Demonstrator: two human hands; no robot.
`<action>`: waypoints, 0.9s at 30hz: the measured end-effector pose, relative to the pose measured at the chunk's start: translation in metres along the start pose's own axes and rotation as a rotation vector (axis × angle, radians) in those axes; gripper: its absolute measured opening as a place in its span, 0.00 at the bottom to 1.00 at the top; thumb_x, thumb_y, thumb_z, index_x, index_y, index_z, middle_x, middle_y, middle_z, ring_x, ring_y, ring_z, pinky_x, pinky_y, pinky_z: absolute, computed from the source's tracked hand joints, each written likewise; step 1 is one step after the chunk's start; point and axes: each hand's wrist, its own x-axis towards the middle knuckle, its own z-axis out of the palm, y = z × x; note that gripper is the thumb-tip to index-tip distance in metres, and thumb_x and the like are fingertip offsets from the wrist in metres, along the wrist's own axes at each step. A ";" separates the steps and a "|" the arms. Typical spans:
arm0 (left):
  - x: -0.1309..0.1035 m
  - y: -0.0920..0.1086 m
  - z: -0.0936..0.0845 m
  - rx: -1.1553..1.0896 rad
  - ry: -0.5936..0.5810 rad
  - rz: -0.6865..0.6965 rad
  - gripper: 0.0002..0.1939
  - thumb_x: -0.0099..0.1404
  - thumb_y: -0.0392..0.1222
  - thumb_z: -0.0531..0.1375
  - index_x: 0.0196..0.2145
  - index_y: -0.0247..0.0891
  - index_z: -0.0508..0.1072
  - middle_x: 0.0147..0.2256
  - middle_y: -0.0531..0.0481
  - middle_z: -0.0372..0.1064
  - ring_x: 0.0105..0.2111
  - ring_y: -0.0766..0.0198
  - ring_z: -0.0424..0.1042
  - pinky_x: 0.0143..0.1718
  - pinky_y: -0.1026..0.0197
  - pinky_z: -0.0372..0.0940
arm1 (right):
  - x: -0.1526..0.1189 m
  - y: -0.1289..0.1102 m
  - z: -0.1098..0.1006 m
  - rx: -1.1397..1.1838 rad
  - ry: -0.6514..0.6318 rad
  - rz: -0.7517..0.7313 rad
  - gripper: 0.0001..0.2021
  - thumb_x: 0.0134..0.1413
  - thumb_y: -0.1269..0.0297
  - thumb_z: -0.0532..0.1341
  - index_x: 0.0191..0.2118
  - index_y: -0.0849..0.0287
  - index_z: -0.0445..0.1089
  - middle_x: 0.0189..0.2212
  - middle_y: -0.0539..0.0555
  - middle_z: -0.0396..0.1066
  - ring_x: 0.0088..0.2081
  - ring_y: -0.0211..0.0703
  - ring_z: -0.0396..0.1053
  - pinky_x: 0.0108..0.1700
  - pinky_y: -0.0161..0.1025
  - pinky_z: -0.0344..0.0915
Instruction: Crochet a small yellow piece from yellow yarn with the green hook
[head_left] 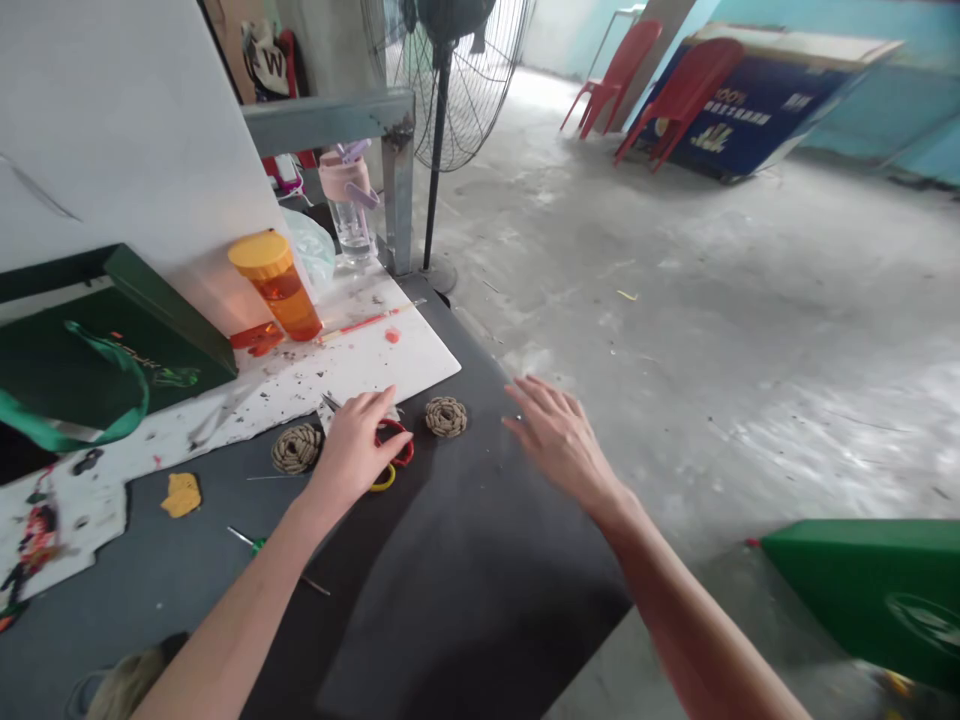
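My left hand point(358, 447) is over the dark table, fingers apart and holding nothing, above scissors with red and yellow handles point(383, 478). Just left of it lies a coiled brown cord rosette point(297, 448). A second coiled rosette point(446, 417) sits between my two hands, touched by neither. My right hand point(556, 432) hovers at the table's right edge with its fingers spread and nothing held. A thin tool with a green part point(257, 545) lies below my left forearm, which partly covers it.
A white board point(420, 350) holds an orange bottle point(277, 285), a clear pink-topped bottle point(349, 205) and red pieces. A green bag point(97, 350) stands left, near a yellow piece point(181, 495). Beyond are a fan point(442, 70) and red chairs point(619, 75). A green box point(870, 590) is lower right.
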 end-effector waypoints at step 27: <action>-0.171 0.075 -0.066 -0.318 0.212 -0.035 0.17 0.69 0.45 0.57 0.23 0.48 0.78 0.20 0.53 0.72 0.22 0.60 0.72 0.30 0.57 0.73 | -0.080 -0.045 0.011 0.025 0.420 0.024 0.23 0.69 0.54 0.54 0.21 0.55 0.59 0.12 0.41 0.53 0.14 0.31 0.51 0.18 0.31 0.50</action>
